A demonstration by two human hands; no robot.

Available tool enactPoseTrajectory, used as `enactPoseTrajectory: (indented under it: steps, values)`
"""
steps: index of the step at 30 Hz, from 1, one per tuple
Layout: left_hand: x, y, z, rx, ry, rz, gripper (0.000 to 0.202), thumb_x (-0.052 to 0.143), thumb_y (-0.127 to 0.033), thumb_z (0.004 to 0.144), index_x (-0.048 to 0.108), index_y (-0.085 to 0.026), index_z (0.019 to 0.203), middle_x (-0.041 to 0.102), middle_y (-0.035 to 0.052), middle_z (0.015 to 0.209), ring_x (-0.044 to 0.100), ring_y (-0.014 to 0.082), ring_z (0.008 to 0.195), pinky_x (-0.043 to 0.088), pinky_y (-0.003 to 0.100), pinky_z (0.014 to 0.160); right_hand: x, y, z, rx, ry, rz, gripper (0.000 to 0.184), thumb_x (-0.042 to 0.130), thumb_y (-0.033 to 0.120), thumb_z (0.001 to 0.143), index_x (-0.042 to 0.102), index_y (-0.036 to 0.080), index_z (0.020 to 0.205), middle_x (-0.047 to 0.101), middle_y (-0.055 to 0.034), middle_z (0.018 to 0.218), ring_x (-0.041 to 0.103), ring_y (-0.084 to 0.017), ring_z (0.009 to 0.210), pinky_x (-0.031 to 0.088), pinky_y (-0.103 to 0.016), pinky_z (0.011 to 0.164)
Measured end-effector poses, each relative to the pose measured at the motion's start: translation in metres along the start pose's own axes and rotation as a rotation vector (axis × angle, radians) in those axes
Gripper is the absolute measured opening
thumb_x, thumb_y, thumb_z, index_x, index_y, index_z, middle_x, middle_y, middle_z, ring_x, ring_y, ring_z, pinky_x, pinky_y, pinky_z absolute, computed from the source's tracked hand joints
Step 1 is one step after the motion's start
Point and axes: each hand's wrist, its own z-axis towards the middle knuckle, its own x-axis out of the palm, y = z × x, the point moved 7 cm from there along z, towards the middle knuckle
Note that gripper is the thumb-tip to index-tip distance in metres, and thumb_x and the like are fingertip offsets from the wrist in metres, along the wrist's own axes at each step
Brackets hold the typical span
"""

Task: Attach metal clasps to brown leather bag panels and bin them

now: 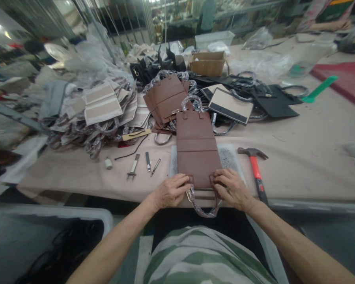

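You've got the brown bag (pixel 197 148) lying flat on a grey pad (pixel 232 157) at the near edge of the table (pixel 307 157), right in front of you. Your left hand (pixel 171 191) is pinched on the bag's near left corner and your right hand (pixel 232 189) has its fingers closed over the near right corner, by the strap tabs. The plastic-wrapped handle (pixel 204 207) loops off the table edge between your hands. A red-handled hammer (pixel 256 169) sits just right of the pad, near your right hand. Left of the bag are a few small metal tools (pixel 144 163). Further back there's a stack of more brown bags (pixel 167 96), a heap of beige ones (pixel 103 104) to the left and black pieces (pixel 273 102) to the right.
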Motion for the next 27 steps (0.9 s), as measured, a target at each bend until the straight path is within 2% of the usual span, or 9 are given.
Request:
enactPoseTrajectory:
  steps: [5,10,13,16,18,19,22,24,27]
  values:
    - [-0.008,0.006,0.003,0.088,0.091,-0.004,0.037,0.061,-0.034,0.095,0.064,-0.015,0.126,0.061,0.0208,0.135,0.056,0.0315,0.132,0.049,0.049,0.113,0.003,-0.011,0.002,-0.009,-0.084,0.005,0.011,0.061,0.031,0.092,0.06,0.021,0.088,0.066,-0.0103,0.106,0.059,-0.025,0.098,0.046,-0.041,0.084]
    - [0.005,0.013,0.01,0.142,0.174,0.093,0.031,0.059,-0.038,0.098,0.067,-0.014,0.116,0.065,0.019,0.126,0.064,0.0269,0.117,0.054,0.043,0.106,0.008,-0.021,0.001,-0.076,-0.154,0.009,0.009,0.063,0.032,0.091,0.06,0.024,0.09,0.066,-0.0089,0.104,0.062,-0.027,0.097,0.047,-0.042,0.082]
    - [0.009,0.009,0.013,0.075,0.132,0.115,0.029,0.059,-0.036,0.097,0.067,-0.013,0.114,0.065,0.0193,0.126,0.064,0.0274,0.114,0.055,0.044,0.103,0.007,-0.02,0.002,-0.086,-0.163,0.01,0.009,0.064,0.032,0.091,0.059,0.024,0.091,0.066,-0.0087,0.102,0.062,-0.027,0.094,0.048,-0.042,0.08]
    - [0.0,0.004,0.009,-0.01,-0.009,0.051,0.024,0.057,-0.031,0.097,0.067,-0.015,0.111,0.067,0.0162,0.125,0.063,0.0259,0.118,0.055,0.042,0.104,0.006,-0.019,0.003,-0.076,-0.172,0.014,0.009,0.063,0.032,0.091,0.059,0.024,0.091,0.065,-0.0087,0.102,0.062,-0.027,0.093,0.049,-0.042,0.079]
    - [-0.017,0.016,0.0,-0.181,-0.161,0.033,0.019,0.054,-0.025,0.097,0.069,-0.017,0.105,0.071,0.0128,0.113,0.066,0.0231,0.11,0.057,0.039,0.098,0.005,-0.019,0.003,-0.071,-0.18,0.016,0.009,0.063,0.032,0.091,0.059,0.025,0.091,0.065,-0.0085,0.102,0.061,-0.026,0.093,0.049,-0.042,0.079]
    - [-0.027,0.028,-0.008,-0.321,-0.234,0.06,0.018,0.052,-0.022,0.097,0.069,-0.017,0.102,0.072,0.0115,0.106,0.068,0.0223,0.105,0.057,0.037,0.094,0.005,-0.019,0.003,-0.069,-0.182,0.017,0.009,0.063,0.032,0.091,0.059,0.025,0.091,0.065,-0.0085,0.103,0.061,-0.026,0.093,0.049,-0.042,0.078]
    - [-0.062,0.08,-0.04,-0.883,-0.318,0.247,0.016,0.054,-0.021,0.096,0.069,-0.017,0.099,0.073,0.0118,0.098,0.07,0.0245,0.095,0.056,0.037,0.087,0.008,-0.021,0.003,-0.058,-0.173,0.016,0.01,0.063,0.032,0.091,0.058,0.024,0.09,0.064,-0.0086,0.103,0.06,-0.026,0.094,0.048,-0.042,0.079]
    - [-0.079,0.114,-0.062,-1.241,-0.216,0.331,0.018,0.062,-0.03,0.092,0.07,-0.015,0.101,0.074,0.0151,0.1,0.071,0.0287,0.097,0.054,0.038,0.086,0.01,-0.022,0.002,-0.049,-0.163,0.011,0.01,0.063,0.032,0.092,0.057,0.024,0.091,0.064,-0.0088,0.103,0.059,-0.026,0.094,0.047,-0.043,0.08]
    - [-0.085,0.152,-0.078,-1.569,0.066,0.247,0.031,0.073,-0.046,0.083,0.07,-0.016,0.087,0.075,0.0163,0.088,0.072,0.0314,0.095,0.053,0.035,0.079,0.012,-0.021,0.002,-0.02,-0.142,0.004,0.01,0.062,0.031,0.092,0.056,0.023,0.09,0.064,-0.0087,0.103,0.058,-0.026,0.093,0.045,-0.043,0.08]
